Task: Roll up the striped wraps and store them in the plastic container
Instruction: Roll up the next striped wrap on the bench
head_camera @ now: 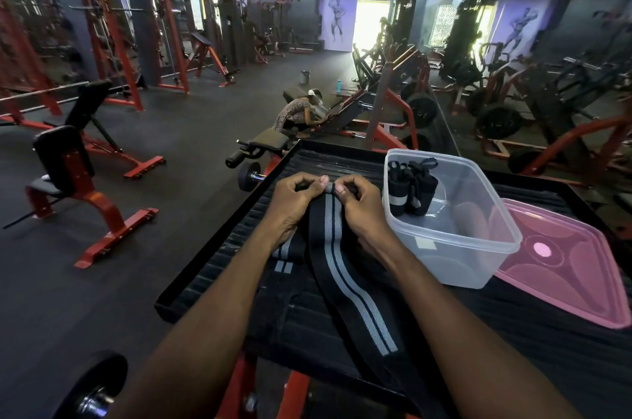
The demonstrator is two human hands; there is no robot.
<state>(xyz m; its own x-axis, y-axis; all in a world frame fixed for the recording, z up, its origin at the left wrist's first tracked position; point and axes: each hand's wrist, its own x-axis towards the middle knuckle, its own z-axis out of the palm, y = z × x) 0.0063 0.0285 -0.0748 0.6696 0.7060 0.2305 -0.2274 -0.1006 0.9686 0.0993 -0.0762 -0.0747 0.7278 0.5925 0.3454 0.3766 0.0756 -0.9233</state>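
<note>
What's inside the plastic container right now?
The plastic container holds two rolled black wraps standing at its far-left corner, one showing a grey stripe. The rest of its floor looks bare. Its pink lid lies beside it.

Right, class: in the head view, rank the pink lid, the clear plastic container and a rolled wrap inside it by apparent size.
1. Pink lid and clear plastic container: look alike and overlap, so unranked.
2. Rolled wrap: clearly smallest.

Dim gym, red machines point(113, 199), mirrors point(547, 42)
</note>
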